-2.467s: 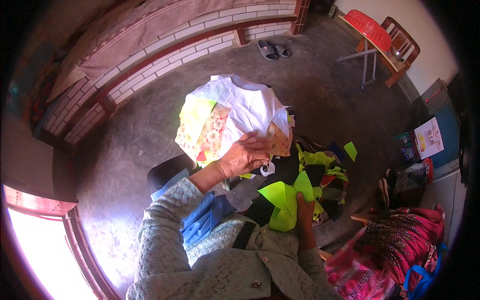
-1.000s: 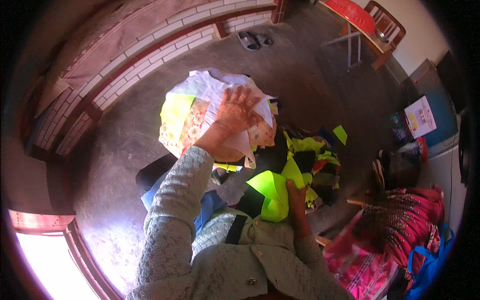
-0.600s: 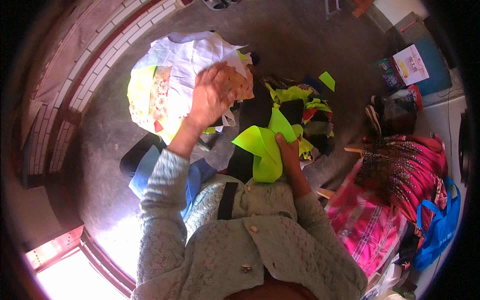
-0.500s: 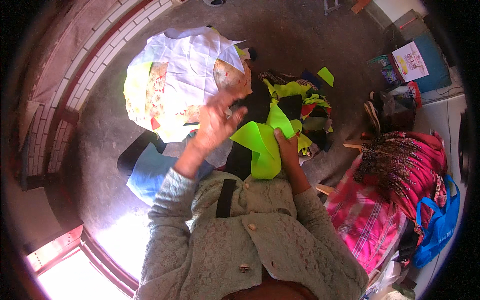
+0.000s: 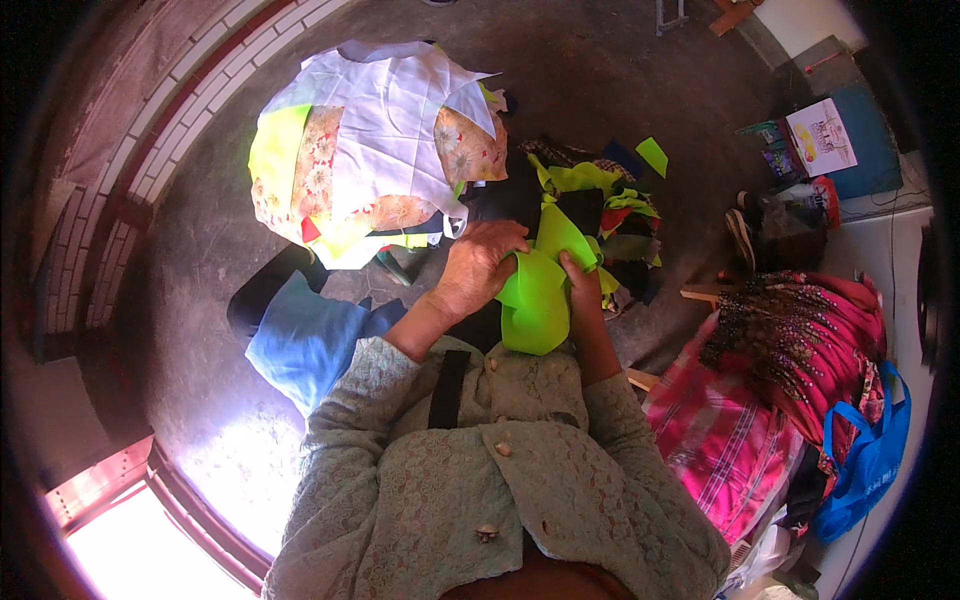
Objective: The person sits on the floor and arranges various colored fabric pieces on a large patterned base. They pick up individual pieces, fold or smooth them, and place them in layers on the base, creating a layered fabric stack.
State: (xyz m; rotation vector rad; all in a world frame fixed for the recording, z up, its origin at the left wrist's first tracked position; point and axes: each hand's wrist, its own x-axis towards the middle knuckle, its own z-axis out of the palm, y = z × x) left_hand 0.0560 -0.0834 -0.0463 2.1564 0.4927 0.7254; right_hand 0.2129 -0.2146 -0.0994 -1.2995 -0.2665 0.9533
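Two hands on one piece: a green cloth (image 5: 535, 300), bright lime, held in front of the chest above the lap.

Left hand (image 5: 478, 268): fingers curled over the cloth's upper left edge, pinching it. Right hand (image 5: 580, 290): closed on the right edge, thumb on top, fingers hidden behind the fabric.

Cloth: thin, limp, matte; folds and droops between the two grips, lower end hanging in a rounded lobe. Judged very light, soft and not fragile, a little prone to slipping through loose fingers. Best held at an edge or corner with a pinch; two spaced grips along one edge should keep it flat.

Scrap heap (image 5: 600, 215): just beyond the hands on the floor, mixed offcuts in lime, black, dark blue and red, angular shapes, crumpled and overlapping. One small lime scrap (image 5: 652, 155) lies at its far edge.

Patchwork (image 5: 375, 150): large spread sheet beyond the left hand, white panels joined to yellow and floral peach ones, edges irregular, surface lightly creased.

Blue cloth (image 5: 305, 335): plain, soft, bunched to the person's left.

Floor (image 5: 200, 240): dull grey, rough, concrete-like.

Pink plaid fabric (image 5: 720, 440) and a blue bag (image 5: 870, 460): to the person's right, apart from the hands.
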